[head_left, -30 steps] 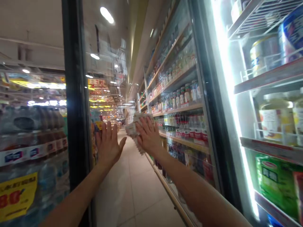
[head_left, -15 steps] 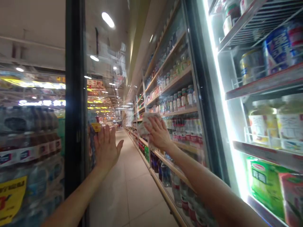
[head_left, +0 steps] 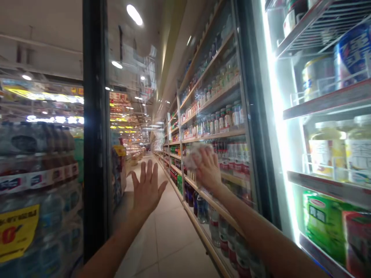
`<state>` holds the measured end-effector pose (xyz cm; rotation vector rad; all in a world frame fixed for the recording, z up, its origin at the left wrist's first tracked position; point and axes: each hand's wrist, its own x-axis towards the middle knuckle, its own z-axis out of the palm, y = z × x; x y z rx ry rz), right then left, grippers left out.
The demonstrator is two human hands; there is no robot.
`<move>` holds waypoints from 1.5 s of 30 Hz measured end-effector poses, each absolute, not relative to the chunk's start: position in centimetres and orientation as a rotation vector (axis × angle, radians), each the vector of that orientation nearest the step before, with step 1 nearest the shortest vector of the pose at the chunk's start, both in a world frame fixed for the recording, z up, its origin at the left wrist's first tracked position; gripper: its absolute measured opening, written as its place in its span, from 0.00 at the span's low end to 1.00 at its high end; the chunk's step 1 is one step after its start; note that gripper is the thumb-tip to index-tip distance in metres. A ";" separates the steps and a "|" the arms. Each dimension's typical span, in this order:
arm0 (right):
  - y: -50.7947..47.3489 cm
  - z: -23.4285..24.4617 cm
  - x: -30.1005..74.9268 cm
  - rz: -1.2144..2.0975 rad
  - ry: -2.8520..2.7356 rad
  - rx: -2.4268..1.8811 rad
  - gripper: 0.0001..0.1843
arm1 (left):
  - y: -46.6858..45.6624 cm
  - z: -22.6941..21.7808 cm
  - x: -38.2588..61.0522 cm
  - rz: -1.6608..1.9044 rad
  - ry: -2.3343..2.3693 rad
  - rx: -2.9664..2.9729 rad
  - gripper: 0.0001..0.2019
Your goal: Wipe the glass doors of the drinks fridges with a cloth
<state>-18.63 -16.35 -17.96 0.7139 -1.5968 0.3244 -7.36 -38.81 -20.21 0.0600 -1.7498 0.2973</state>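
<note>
The glass door [head_left: 95, 116] of a lit drinks cooler stands open in front of me, with a dark frame on both sides. My left hand [head_left: 147, 187] is open, its fingers spread and its palm toward the pane; it seems to rest on the glass. Under my right hand [head_left: 209, 170] is a crumpled pale cloth [head_left: 191, 156], which I hold flat against the glass. Motion blurs this hand a little, and its fingers partly cover the cloth. Shelves of bottles show in the pane behind both hands.
On the right are cooler shelves [head_left: 327, 99] with cans, yellowish bottles [head_left: 326, 148] and a green carton [head_left: 324, 224]. At left stand stacked bottle packs [head_left: 37, 175] with a yellow price sign [head_left: 19, 231]. A tiled aisle floor [head_left: 171, 235] runs ahead.
My right hand has slid the cloth rightward and slightly down over the glass. My left hand has moved right and a little lower, its fingers now spread wider. The view has shifted slightly.
</note>
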 end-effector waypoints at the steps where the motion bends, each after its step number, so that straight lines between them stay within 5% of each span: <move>1: -17.3 -19.5 -18.1 0.246 -1.588 0.828 0.28 | -38.7 -21.0 -7.4 0.311 -1.745 0.049 0.31; 9: -12.0 -26.8 -20.9 0.700 -1.608 0.155 0.29 | -37.6 -26.7 -6.6 0.375 -1.808 0.007 0.27; 16: -21.7 -31.2 -14.8 0.310 -1.528 0.913 0.23 | -37.8 -29.3 -6.0 0.346 -1.858 0.005 0.27; 24: -10.7 -35.4 -19.6 0.626 -1.749 0.160 0.30 | -37.8 -32.9 -5.2 0.329 -1.849 0.043 0.28; 31: -18.9 -36.9 -14.9 0.355 -1.653 0.875 0.26 | -38.0 -33.5 -4.9 0.339 -1.853 0.019 0.29; 39: -9.7 -41.1 -19.2 0.655 -1.751 0.127 0.32 | -38.9 -36.7 -3.5 0.383 -1.856 0.011 0.30; 45: -18.3 -42.0 -14.6 0.514 -1.750 0.722 0.29 | -39.3 -37.1 -3.4 0.357 -1.887 0.022 0.32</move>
